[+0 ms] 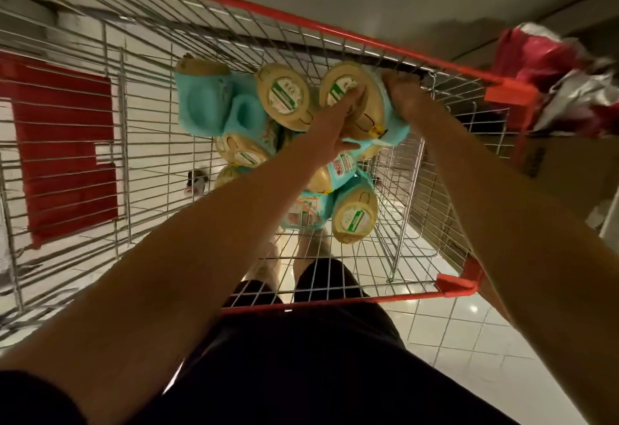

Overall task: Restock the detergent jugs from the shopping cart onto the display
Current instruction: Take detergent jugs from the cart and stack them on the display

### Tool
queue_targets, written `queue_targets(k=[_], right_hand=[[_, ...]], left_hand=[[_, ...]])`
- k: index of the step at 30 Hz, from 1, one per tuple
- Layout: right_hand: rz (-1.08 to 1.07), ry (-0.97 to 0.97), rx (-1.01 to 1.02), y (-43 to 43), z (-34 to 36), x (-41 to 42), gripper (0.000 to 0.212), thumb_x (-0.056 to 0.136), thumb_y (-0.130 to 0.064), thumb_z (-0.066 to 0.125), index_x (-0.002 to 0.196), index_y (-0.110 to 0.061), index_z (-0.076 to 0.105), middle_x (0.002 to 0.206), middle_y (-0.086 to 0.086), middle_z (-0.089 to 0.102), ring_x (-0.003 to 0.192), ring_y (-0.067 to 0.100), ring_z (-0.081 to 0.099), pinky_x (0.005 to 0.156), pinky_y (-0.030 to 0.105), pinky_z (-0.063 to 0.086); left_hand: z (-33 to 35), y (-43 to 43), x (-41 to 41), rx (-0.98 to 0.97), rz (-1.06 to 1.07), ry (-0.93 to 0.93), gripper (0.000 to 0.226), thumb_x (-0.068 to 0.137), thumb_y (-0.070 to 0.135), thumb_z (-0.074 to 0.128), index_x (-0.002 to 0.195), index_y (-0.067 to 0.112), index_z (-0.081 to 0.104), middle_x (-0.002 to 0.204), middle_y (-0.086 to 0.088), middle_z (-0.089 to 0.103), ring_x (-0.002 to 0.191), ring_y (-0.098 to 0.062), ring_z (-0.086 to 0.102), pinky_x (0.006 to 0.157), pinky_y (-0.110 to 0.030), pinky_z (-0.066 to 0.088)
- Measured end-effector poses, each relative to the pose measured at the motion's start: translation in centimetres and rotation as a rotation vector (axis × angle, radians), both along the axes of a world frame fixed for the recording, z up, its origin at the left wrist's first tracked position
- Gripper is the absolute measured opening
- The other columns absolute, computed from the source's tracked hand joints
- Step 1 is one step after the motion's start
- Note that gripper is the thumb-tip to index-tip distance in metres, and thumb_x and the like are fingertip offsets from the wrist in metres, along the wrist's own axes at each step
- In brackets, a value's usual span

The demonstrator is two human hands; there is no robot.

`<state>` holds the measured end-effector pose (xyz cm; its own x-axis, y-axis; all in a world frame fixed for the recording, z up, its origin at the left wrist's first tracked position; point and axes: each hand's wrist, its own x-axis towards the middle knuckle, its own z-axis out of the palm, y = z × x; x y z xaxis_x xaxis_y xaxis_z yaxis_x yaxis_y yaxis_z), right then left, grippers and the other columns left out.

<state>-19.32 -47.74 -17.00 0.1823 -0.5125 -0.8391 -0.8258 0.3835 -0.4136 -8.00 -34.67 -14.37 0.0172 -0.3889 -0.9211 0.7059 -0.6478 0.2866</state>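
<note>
Two grips clasp one detergent jug [375, 103], low inside the shopping cart [335, 31].

A flat red panel [67, 143] hangs on the cart's left wire wall. The other jugs [207, 100] lie tumbled on the mesh floor, smooth turquoise plastic with round tan ends. The left grip [335, 126] lays its fingers over the held jug's tan end, thumb underneath. The right grip [407, 96] curls over its far side. It is probably held from both sides because the load is bulky and slick. A crinkled red bag [536, 56] sits at the right corner.
</note>
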Motion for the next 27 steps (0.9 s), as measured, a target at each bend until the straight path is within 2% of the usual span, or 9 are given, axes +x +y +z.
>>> queue_targets(k=[2, 5, 7, 10, 12, 15, 20, 23, 27], right_hand=[[-0.041, 0.025, 0.011, 0.1, -1.5, 0.2, 0.052, 0.112, -0.043, 0.041, 0.137, -0.004, 0.064, 0.134, 0.01, 0.066, 0.119, 0.027, 0.064, 0.087, 0.024, 0.049], [-0.244, 0.054, 0.013, 0.8, -2.5, 0.7, 0.047, 0.11, -0.044, 0.044, 0.079, -0.019, 0.069, 0.071, -0.002, 0.068, 0.057, 0.012, 0.062, 0.062, 0.024, 0.046], [-0.254, 0.058, 0.028, 1.9, -2.2, 0.7, 0.054, 0.109, -0.048, 0.043, 0.066, -0.021, 0.064, 0.047, -0.008, 0.061, 0.04, 0.006, 0.059, 0.051, 0.021, 0.046], [-0.215, 0.008, 0.135, 4.3, -0.3, -0.2, 0.059, 0.105, -0.064, 0.042, 0.095, -0.016, 0.073, 0.067, -0.004, 0.075, 0.067, 0.014, 0.076, 0.05, 0.018, 0.054], [-0.295, -0.085, 0.342, 6.4, 1.3, -1.1, 0.064, 0.098, -0.073, 0.05, 0.119, -0.015, 0.07, 0.097, 0.008, 0.079, 0.09, 0.03, 0.08, 0.063, 0.04, 0.065], [-0.377, -0.241, 0.56, 9.9, 3.7, -2.1, 0.065, 0.086, -0.072, 0.068, 0.127, -0.022, 0.068, 0.122, 0.017, 0.072, 0.099, 0.038, 0.079, 0.073, 0.056, 0.064], [-0.252, -0.346, 0.624, 14.3, 7.4, -1.6, 0.081, 0.078, -0.077, 0.065, 0.136, -0.02, 0.065, 0.123, 0.011, 0.077, 0.109, 0.037, 0.076, 0.076, 0.051, 0.065], [-0.126, -0.374, 0.614, 16.0, 9.4, -1.7, 0.078, 0.081, -0.078, 0.059, 0.137, -0.022, 0.064, 0.125, 0.011, 0.076, 0.111, 0.037, 0.076, 0.076, 0.049, 0.066], [-0.026, -0.351, 0.585, 18.0, 11.6, -2.0, 0.076, 0.083, -0.081, 0.045, 0.126, -0.022, 0.066, 0.109, 0.007, 0.081, 0.097, 0.028, 0.08, 0.068, 0.037, 0.065]], left_hand=[[-0.8, -0.2, 0.4, 0.011, 0.039, -0.02, 0.07, 0.095, 0.047, 0.075, 0.15, 0.014, 0.048, 0.124, -0.011, 0.071, 0.108, -0.032, 0.072, 0.075, -0.047, 0.064], [-2.1, 0.5, 1.0, 0.0, 0.109, -0.044, 0.085, 0.09, 0.043, 0.083, 0.157, 0.022, 0.035, 0.141, -0.014, 0.064, 0.12, -0.039, 0.069, 0.088, -0.063, 0.062], [-2.5, 1.5, 1.6, -0.021, 0.127, -0.041, 0.085, 0.089, 0.04, 0.084, 0.157, 0.023, 0.035, 0.143, -0.015, 0.064, 0.122, -0.041, 0.068, 0.094, -0.068, 0.058], [-2.0, 3.9, 3.6, -0.072, 0.131, 0.002, 0.068, 0.095, 0.044, 0.077, 0.151, 0.015, 0.05, 0.136, -0.017, 0.07, 0.121, -0.04, 0.07, 0.099, -0.062, 0.058], [-1.5, 6.0, 5.4, -0.108, 0.106, 0.076, 0.063, 0.098, 0.056, 0.064, 0.144, 0.013, 0.06, 0.134, -0.019, 0.071, 0.122, -0.038, 0.07, 0.098, -0.058, 0.058], [-0.5, 9.2, 7.8, -0.15, 0.157, 0.236, 0.063, 0.097, 0.066, 0.053, 0.127, 0.016, 0.076, 0.126, -0.018, 0.074, 0.114, -0.037, 0.073, 0.093, -0.054, 0.059], [1.8, 13.5, 9.4, -0.241, 0.077, 0.273, 0.083, 0.092, 0.071, 0.048, 0.153, 0.014, 0.051, 0.141, -0.021, 0.062, 0.125, -0.038, 0.062, 0.105, -0.053, 0.054], [3.2, 15.7, 9.9, -0.275, 0.048, 0.293, 0.067, 0.103, 0.063, 0.039, 0.137, 0.011, 0.065, 0.126, -0.017, 0.07, 0.113, -0.034, 0.069, 0.097, -0.047, 0.058], [5.4, 18.2, 10.3, -0.342, 0.037, 0.333, 0.051, 0.102, 0.051, 0.048, 0.119, 0.013, 0.076, 0.11, -0.012, 0.077, 0.098, -0.027, 0.076, 0.083, -0.039, 0.063]])
